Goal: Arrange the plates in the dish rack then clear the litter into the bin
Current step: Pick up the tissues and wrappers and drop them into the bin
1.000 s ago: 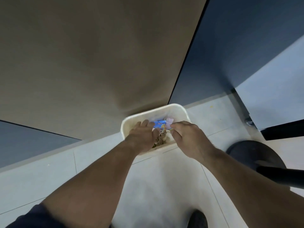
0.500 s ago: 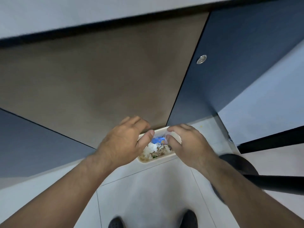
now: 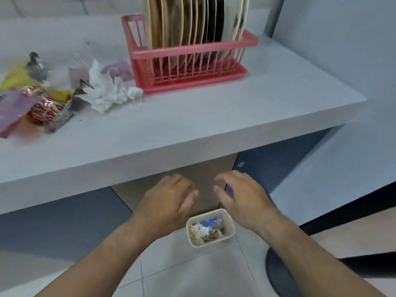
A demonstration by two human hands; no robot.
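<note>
Hovering with fingers loosely spread and nothing between them, the person's left hand point(image 3: 169, 202) and right hand point(image 3: 244, 198) are hanging side by side, a gap apart, just under the front edge of the counter point(image 3: 214, 116). Directly below, between the two wrists, the small cream bin point(image 3: 205, 243) is sitting on the tiled floor, holding crumpled paper point(image 3: 198, 229) and a blue wrapper point(image 3: 210, 222). Up and to the left of the left hand, the rest of the litter is lying on the counter: a wad of white tissue point(image 3: 109, 91), a red-and-gold wrapper point(image 3: 46, 108), yellow foil point(image 3: 15, 79) and a sheet of purple film point(image 3: 12, 108). Straight above the hands, the plates point(image 3: 192, 18) are standing on edge in the pink dish rack point(image 3: 192, 52), so that part of the job is looking done. The pile is likely weighing almost nothing and giving way under any squeeze. The tissue should bunch and hold easily, while the film and foil are probably slick and springy and may slide out of a loose hold. A two-handed gather from the outer edges inward, closing round the whole heap, is looking safer than pinching single scraps.
</note>
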